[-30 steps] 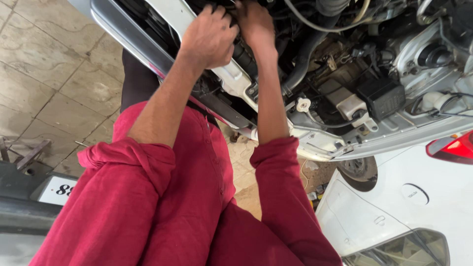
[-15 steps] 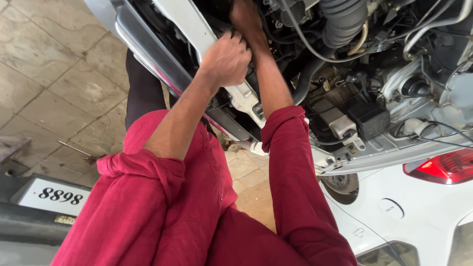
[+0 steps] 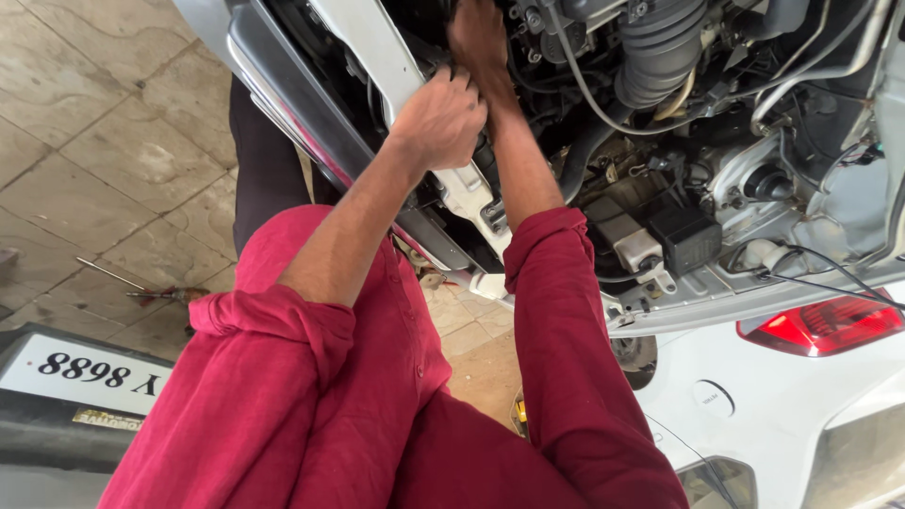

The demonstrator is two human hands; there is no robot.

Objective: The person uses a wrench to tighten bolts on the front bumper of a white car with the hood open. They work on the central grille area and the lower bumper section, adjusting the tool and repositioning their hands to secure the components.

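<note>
White front crossmember [image 3: 377, 66] of the opened car engine bay, bumper off: left hand [image 3: 441, 121] fisted on its edge, right hand [image 3: 479, 38] reaching deeper among dark parts, grip impossible to tell. Much already stripped, hidden fastening unfinished by the look of it. Crowding close: ribbed intake hose [image 3: 660, 47], black relay box [image 3: 686, 236], loose cables [image 3: 584, 94]; screwdriver [image 3: 156, 292] on the tiled floor [image 3: 104, 151].

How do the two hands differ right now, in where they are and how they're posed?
The left hand is a closed fist at the front edge of the engine bay, fully in view; the right hand reaches deeper among the parts, partly cut off by the frame top. Whether either has a grip on anything cannot be told. Both forearms are bare, with red sleeves rolled up.
</note>
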